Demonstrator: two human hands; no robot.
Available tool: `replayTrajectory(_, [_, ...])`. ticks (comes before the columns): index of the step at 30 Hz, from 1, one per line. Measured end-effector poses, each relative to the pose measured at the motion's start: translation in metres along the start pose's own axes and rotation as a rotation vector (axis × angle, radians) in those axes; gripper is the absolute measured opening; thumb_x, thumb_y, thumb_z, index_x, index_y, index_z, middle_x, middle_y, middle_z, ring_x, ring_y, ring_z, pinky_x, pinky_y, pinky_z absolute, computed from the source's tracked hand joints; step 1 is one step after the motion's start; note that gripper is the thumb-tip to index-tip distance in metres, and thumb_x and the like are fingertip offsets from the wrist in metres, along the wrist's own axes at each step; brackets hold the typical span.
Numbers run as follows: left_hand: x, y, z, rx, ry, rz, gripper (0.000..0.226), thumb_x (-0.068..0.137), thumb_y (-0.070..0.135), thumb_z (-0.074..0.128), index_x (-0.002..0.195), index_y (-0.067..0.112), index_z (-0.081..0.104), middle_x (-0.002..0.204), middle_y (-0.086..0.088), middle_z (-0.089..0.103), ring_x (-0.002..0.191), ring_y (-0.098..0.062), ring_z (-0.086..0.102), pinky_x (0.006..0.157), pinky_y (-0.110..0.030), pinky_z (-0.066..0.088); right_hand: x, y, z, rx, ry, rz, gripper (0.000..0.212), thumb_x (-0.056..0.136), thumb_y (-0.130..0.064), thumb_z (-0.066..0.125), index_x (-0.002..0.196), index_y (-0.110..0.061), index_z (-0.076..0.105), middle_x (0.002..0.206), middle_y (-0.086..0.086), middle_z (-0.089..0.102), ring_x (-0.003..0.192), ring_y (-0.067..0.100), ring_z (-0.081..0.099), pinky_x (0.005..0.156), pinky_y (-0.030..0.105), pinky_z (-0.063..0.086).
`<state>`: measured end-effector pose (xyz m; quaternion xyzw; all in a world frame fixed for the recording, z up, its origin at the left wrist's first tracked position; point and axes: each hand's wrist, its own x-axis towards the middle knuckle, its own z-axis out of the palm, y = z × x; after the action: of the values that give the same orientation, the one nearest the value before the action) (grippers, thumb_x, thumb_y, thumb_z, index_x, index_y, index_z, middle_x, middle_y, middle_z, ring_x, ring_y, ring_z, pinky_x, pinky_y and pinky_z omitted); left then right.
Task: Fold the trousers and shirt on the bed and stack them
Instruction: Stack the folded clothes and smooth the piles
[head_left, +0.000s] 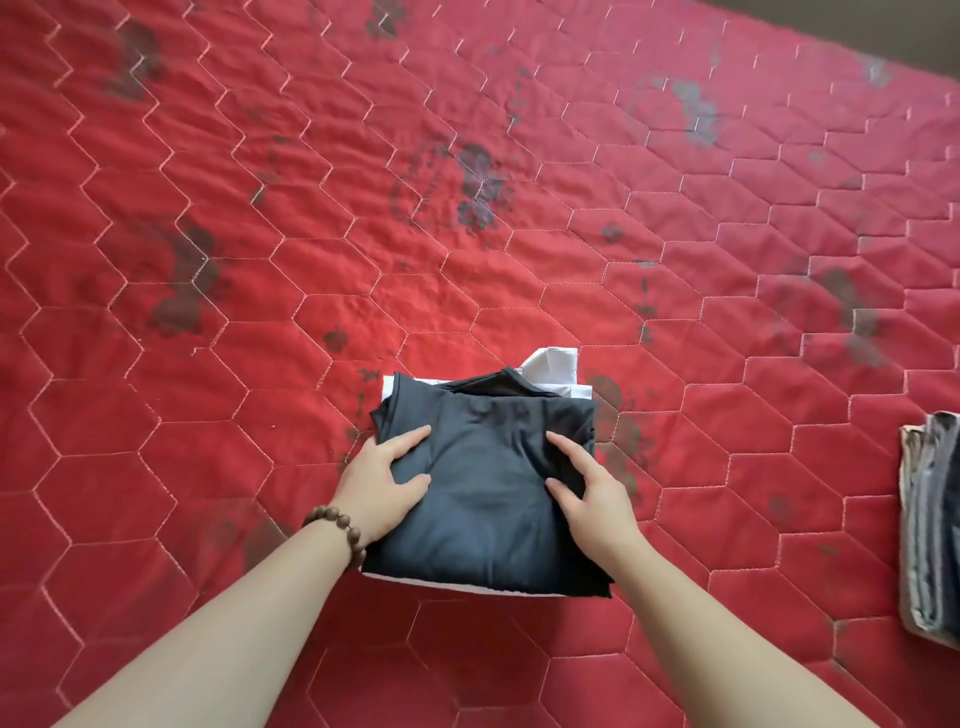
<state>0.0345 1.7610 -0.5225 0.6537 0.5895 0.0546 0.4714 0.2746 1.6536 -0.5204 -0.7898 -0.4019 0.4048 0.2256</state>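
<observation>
Left hand (382, 480) and right hand (584, 488), fingers spread flat, are pressing a folded dark navy shirt (488, 488) lying atop a folded white garment (553, 366) on the red hexagon-quilted bed (260, 234); folded grey-blue trousers (935, 519) are lying well apart at right.

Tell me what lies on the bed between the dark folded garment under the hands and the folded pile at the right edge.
Nothing: the head view shows only bare red quilt between the dark folded garment and the folded pile.
</observation>
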Motion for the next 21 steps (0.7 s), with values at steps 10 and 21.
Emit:
replayTrajectory(10, [-0.131,0.061,-0.106,-0.095,0.195,-0.004,0.062,0.082,0.022,0.069,0.136,0.041,0.046,0.12,-0.004,0.047,0.123,-0.023,0.049,0.102,-0.02,0.028,-0.081,-0.126,-0.044,-0.08,0.022,-0.207,0.052,0.089,-0.013,0.061,0.134,-0.037,0.05,0.119,-0.005,0.055,0.113,0.014,0.053,0.089,0.014,0.031])
replayTrajectory(21, [-0.313,0.046,-0.268,-0.268,0.576,-0.067,0.062,0.081,0.019,0.072,0.133,0.044,0.049,0.134,0.004,0.05,0.127,-0.015,0.047,0.102,-0.019,0.029,-0.187,-0.323,-0.001,-0.041,-0.118,-0.513,0.053,0.089,-0.012,0.063,0.134,-0.038,0.051,0.128,-0.007,0.054,0.119,0.011,0.051,0.1,0.02,0.035])
